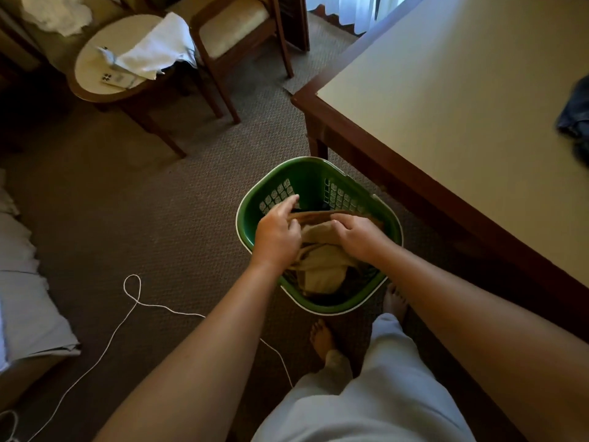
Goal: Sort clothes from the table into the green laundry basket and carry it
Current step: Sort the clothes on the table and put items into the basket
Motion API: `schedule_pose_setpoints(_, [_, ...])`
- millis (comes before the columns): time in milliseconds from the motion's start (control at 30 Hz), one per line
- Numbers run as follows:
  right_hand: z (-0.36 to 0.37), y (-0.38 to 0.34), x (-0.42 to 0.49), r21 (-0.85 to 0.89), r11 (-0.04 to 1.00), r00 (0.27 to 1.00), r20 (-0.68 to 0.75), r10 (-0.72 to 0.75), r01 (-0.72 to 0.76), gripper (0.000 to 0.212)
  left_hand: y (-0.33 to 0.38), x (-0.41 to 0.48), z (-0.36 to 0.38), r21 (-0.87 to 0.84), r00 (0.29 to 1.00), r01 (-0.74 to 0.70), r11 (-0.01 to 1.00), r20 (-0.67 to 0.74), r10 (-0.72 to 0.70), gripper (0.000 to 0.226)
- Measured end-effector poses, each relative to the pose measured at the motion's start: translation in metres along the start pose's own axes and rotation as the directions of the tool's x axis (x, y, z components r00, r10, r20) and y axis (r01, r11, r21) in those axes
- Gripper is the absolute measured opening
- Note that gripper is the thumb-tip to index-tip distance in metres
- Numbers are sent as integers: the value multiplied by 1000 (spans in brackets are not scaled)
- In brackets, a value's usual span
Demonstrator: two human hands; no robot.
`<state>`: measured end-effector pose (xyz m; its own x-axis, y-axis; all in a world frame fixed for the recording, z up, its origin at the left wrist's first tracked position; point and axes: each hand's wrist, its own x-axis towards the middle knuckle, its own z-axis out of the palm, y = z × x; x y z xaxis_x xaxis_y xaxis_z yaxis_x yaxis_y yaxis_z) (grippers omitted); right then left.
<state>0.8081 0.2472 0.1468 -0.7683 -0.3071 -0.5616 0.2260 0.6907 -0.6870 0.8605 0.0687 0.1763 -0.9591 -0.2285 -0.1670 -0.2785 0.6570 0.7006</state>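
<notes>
Reaching down over the green basket (pixel 318 183), you have both hands inside its rim. Your left hand (pixel 278 232) curls loosely around the left end of a brown garment (pixel 314 215) stretched across the basket, fingers partly spread – a light grip rather than a clenched one. Your right hand (pixel 357 236) presses down on the same garment's right side, fingers folded over the cloth. Under them lies a beige cloth (pixel 322 266), bunched in the basket's near half. The basket stands on the carpet (pixel 178 218), just beside the leg of the big surface (pixel 462 100) – a dark blue piece of clothing (pixel 575 119) remains on that surface at the far right edge. Your bare feet stand close to the basket's near rim.
</notes>
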Motion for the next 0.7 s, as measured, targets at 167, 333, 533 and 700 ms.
schedule_pose_setpoints(167, [-8,20,-17,22,999,997,-77,-24,26,41,-1,-16,18,-2,997,40,999,66,-39,49])
schedule_pose_setpoints(333, [-21,23,-46,23,984,967,-188,-169,177,39,23,-20,31,19,991,-45,999,125,42,50])
schedule_pose_setpoints(533, [-42,20,-86,-117,962,880,-391,-271,245,52,86,-14,48,-35,957,-223,974,181,225,50])
schedule_pose_setpoints(700, [-75,32,-120,-283,947,755,-586,-296,152,54,147,-7,69,-90,870,-377,922,307,386,63])
